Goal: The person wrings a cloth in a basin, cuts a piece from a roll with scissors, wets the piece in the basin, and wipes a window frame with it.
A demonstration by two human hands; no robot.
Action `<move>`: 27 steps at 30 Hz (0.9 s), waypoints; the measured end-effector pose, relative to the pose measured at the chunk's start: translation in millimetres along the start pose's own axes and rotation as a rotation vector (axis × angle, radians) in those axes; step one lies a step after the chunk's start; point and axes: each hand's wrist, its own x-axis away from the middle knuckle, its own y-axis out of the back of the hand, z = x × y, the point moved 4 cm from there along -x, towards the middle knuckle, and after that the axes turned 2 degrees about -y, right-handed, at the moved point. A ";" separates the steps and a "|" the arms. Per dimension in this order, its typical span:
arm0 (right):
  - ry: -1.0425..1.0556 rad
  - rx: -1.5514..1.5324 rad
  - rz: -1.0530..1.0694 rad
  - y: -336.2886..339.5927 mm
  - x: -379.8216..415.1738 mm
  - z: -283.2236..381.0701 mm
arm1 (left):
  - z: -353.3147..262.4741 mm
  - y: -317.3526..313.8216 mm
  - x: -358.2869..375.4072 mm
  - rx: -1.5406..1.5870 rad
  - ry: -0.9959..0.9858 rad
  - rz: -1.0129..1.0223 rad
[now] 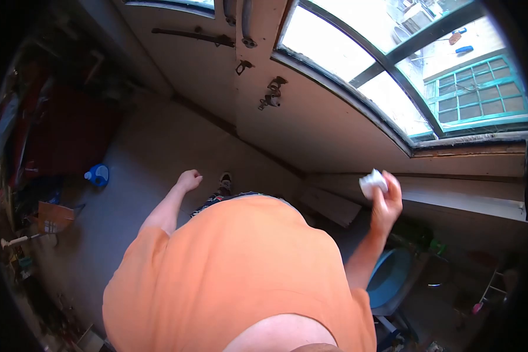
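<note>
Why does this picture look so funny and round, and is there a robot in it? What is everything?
There's no robot here, just a person with bare hands. The one picture comes from a camera on their head, looking forward and down, so you see their orange shirt from above. The right hand holds a small white thing, too blurry to name. The left hand is loosely curled, with nothing visible in it. On the floor stands a blue bottle. The window is up top. Straight edges look bent, probably because of the camera's wide lens.
</note>
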 end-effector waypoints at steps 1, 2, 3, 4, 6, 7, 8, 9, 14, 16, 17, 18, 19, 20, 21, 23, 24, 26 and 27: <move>-0.008 -0.004 0.027 -36.7 -13.5 15.0 | 19.0 0.5 -0.8 0.001 0.024 -0.006; 0.130 -0.026 0.056 -68.7 -28.7 21.4 | 37.4 0.7 -0.5 -0.011 0.066 0.004; 0.166 0.071 0.066 -97.1 -41.1 31.5 | 56.4 0.4 1.0 -0.026 0.108 0.013; 0.280 0.108 0.047 -122.8 -53.6 39.3 | 78.8 -3.7 2.2 0.021 0.172 0.037; 0.468 0.136 -0.006 -172.2 -77.3 60.2 | 109.4 -4.5 8.4 0.065 0.267 0.061; 0.623 0.297 -0.057 -194.3 -85.9 72.2 | 117.2 -0.6 14.8 0.062 0.299 0.063; 0.636 0.285 -0.074 -215.6 -92.6 80.7 | 120.7 3.6 19.0 0.073 0.296 0.051; 0.713 0.272 -0.078 -236.3 -100.9 82.6 | 123.8 8.7 24.0 0.082 0.295 0.043; 0.805 0.570 0.009 -299.9 -106.3 51.5 | 143.3 14.4 14.7 0.197 0.300 0.049; 0.778 0.632 0.047 -298.6 -105.1 55.5 | 147.0 13.5 3.9 0.223 0.297 0.059; 0.756 0.667 0.065 -295.6 -102.9 57.0 | 147.0 14.4 2.2 0.232 0.295 0.070; 0.750 0.719 0.061 -293.8 -101.9 54.3 | 146.7 16.3 0.4 0.209 0.296 0.084; 0.752 0.770 0.054 -294.3 -104.6 53.0 | 134.5 25.8 -2.3 0.189 0.292 0.089; 0.757 0.817 0.050 -294.4 -107.3 52.6 | 125.7 32.5 -7.0 0.174 0.291 0.091; 0.762 0.838 0.045 -293.5 -108.0 52.8 | 122.3 35.3 -14.0 0.167 0.238 0.075; 0.776 0.871 0.046 -291.8 -108.3 52.8 | 123.8 33.9 -27.6 0.159 0.144 0.037; 0.785 0.877 0.053 -288.8 -108.9 51.9 | 126.9 30.5 -37.1 0.170 0.112 0.004; 0.780 0.897 0.061 -277.8 -108.4 53.8 | 135.6 20.0 -54.6 0.195 0.056 -0.063; 0.781 0.905 0.068 -271.7 -108.1 54.3 | 136.7 16.0 -55.6 0.222 0.093 -0.046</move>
